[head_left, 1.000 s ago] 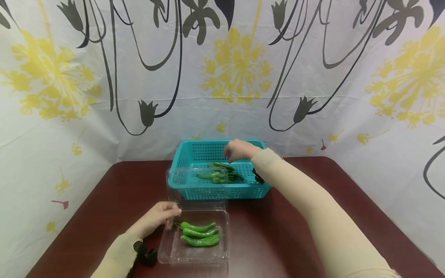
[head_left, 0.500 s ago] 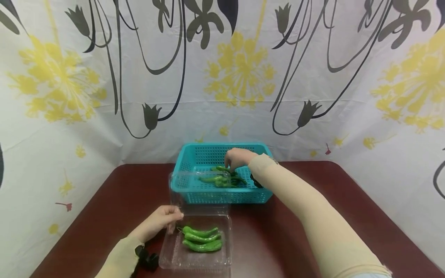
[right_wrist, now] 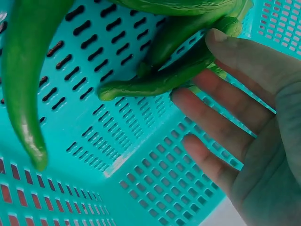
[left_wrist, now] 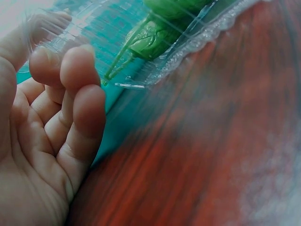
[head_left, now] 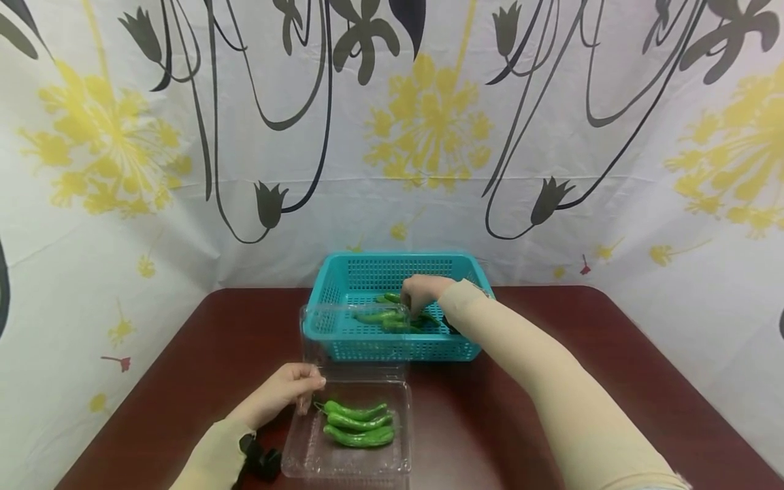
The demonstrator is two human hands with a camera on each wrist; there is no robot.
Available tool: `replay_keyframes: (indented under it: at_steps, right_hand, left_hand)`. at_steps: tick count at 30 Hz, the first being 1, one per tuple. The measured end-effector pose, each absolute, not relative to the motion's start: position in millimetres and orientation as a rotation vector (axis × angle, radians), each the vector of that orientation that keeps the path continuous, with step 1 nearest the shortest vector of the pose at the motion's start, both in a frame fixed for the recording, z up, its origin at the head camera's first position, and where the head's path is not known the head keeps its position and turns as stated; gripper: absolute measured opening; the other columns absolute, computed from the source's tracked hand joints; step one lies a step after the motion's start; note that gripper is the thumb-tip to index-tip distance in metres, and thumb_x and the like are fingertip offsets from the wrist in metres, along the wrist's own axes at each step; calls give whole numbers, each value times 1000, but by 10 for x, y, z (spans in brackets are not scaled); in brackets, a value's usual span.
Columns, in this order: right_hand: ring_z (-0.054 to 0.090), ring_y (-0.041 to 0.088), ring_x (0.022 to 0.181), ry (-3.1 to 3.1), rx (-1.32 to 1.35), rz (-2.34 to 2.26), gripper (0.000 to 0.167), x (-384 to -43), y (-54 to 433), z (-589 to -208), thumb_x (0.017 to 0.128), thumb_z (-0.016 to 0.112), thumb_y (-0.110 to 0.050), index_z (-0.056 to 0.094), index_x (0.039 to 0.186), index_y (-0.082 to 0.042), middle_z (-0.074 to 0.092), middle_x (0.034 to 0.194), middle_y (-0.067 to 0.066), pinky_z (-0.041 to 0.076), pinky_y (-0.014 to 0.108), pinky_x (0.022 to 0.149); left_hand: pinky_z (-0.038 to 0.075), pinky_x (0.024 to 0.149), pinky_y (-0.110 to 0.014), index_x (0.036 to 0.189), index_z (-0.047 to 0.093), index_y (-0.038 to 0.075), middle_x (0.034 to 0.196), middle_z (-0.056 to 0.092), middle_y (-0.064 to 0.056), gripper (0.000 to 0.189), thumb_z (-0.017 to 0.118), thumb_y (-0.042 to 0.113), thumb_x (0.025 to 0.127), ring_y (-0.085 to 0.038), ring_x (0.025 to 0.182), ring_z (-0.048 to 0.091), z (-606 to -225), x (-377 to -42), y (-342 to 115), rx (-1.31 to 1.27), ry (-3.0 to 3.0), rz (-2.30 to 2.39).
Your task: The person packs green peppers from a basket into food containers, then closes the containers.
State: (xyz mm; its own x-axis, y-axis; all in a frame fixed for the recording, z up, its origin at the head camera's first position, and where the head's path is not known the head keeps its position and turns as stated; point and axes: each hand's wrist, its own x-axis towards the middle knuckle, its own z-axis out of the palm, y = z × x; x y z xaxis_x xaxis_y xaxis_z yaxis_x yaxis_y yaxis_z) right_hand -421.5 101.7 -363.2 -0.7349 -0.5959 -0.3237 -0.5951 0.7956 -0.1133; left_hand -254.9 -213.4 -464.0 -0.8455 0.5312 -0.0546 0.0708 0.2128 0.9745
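My left hand [head_left: 283, 393] pinches the left edge of a clear plastic clamshell container [head_left: 343, 464], whose lid stands raised at the back. Three green peppers [head_left: 360, 420] lie side by side in its base. In the left wrist view, the thumb and curled fingertips meet at the thin plastic, and pepper stems show close by. My right hand [head_left: 425, 292] reaches down into a turquoise plastic basket [head_left: 380, 350]. There, in the right wrist view, thumb and fingers pinch a curved green pepper [right_wrist: 162, 81] near one end. Other green peppers [right_wrist: 28, 80] lie around it.
The basket stands at the back of the dark red wooden table [head_left: 245, 327], near a patterned cloth [head_left: 294, 265]. The raised clear lid overlaps its front left in the head view. A black wrist device [head_left: 263, 463] sits beside the container.
My right hand has lowered into the basket, down to the peppers, and its fingers have come around one. My left hand keeps its place on the container edge. The head view has shifted slightly.
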Motion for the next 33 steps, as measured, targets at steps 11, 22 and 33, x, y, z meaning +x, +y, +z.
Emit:
replay_keyframes:
  at_steps: [11, 22, 33]
  right_hand:
    - [52, 13, 68, 2604, -837, -39, 12, -4208, 1024, -3663, 87, 72, -10, 71, 84, -22, 65, 85, -3, 51, 37, 65]
    - [60, 13, 75, 2607, -835, -28, 12, -4199, 1024, -3651, 88, 71, -10, 72, 87, -22, 64, 88, -6, 53, 35, 67]
    - [44, 11, 62, 2592, -904, -33, 20, -4214, 1029, -3629, 91, 64, -5, 72, 83, -21, 64, 79, -4, 43, 31, 57]
  left_hand:
    - [50, 58, -32, 78, 56, 2, 57, 52, 1, 28, 60, 22, 97, -14, 52, 56, -4637, -2556, -2130, 558, 2089, 1687]
    - [51, 59, -33, 78, 56, 3, 57, 52, 1, 27, 60, 22, 97, -14, 52, 56, -4642, -2563, -2136, 575, 2085, 1686]
    - [50, 58, -33, 78, 55, 3, 57, 52, 1, 28, 60, 22, 97, -14, 52, 56, -4635, -2565, -2144, 584, 2085, 1684]
